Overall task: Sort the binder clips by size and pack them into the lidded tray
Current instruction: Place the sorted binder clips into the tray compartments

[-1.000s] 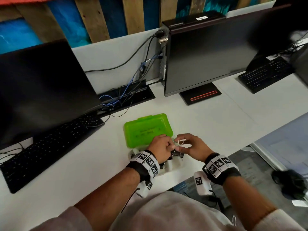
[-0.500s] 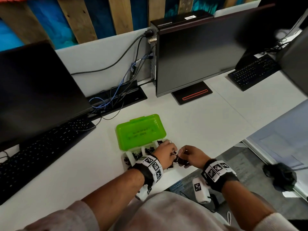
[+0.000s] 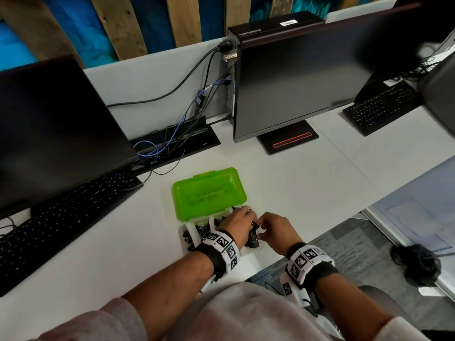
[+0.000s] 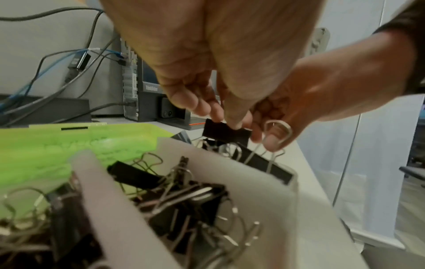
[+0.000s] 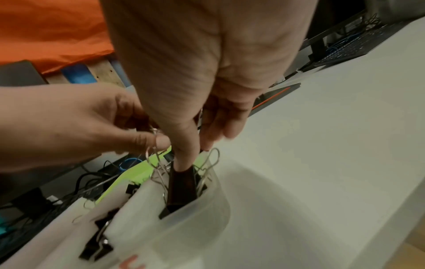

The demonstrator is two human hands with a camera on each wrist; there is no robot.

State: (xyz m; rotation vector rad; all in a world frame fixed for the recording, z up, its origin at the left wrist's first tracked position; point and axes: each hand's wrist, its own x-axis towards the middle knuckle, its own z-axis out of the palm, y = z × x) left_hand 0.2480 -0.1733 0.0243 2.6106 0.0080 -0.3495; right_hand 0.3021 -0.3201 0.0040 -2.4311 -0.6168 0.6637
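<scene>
Seating a large binder clip (image 5: 182, 183) in the tray (image 5: 193, 218)'s rightmost compartment — right hand (image 3: 275, 230) pinches its body, left hand (image 3: 240, 223) pinches a wire handle; fold handles flat so the green lid (image 3: 209, 193) can close

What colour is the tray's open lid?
Translucent lime green; the lid shows best in the head view.

Bare desk (image 3: 307, 193) right of my tray (image 3: 183, 226) is open; its green lid (image 3: 209, 193) and monitor (image 3: 307, 77) wall off the back
</scene>
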